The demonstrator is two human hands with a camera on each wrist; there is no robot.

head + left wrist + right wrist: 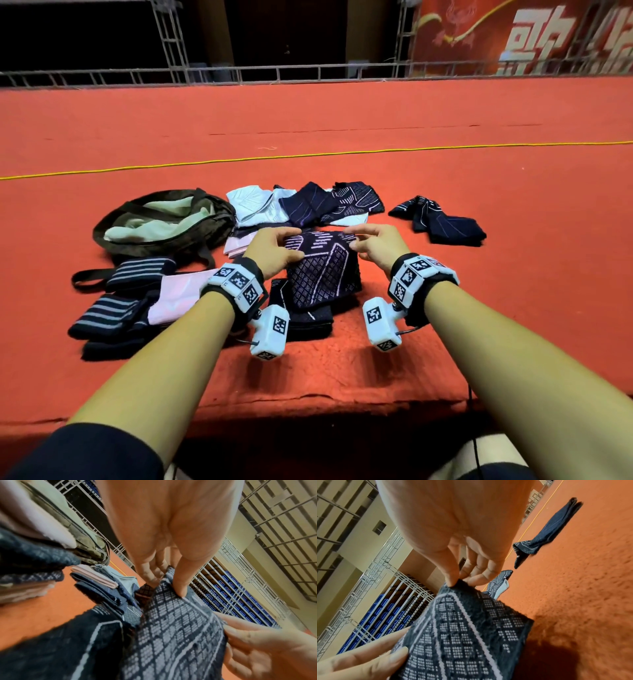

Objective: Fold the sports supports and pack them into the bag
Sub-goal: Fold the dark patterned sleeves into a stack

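Observation:
A dark navy knitted support with a white dotted pattern (322, 263) (173, 631) (462, 631) is held up between both hands above the red carpet. My left hand (274, 248) (164, 580) grips its left top edge, thumb on the front face. My right hand (368, 241) (462, 577) pinches its right top corner between thumb and fingers. The olive bag (164, 222) lies open to the left, showing a pale lining. Another dark support (305, 315) lies under the held one.
Striped dark wraps (113, 308) and pink folded pieces (174, 294) lie at the near left. White and navy supports (301, 205) are piled behind the hands. One navy support (442, 221) (553, 531) lies apart at the right. A yellow cord (308, 156) crosses the carpet; the stage edge is near me.

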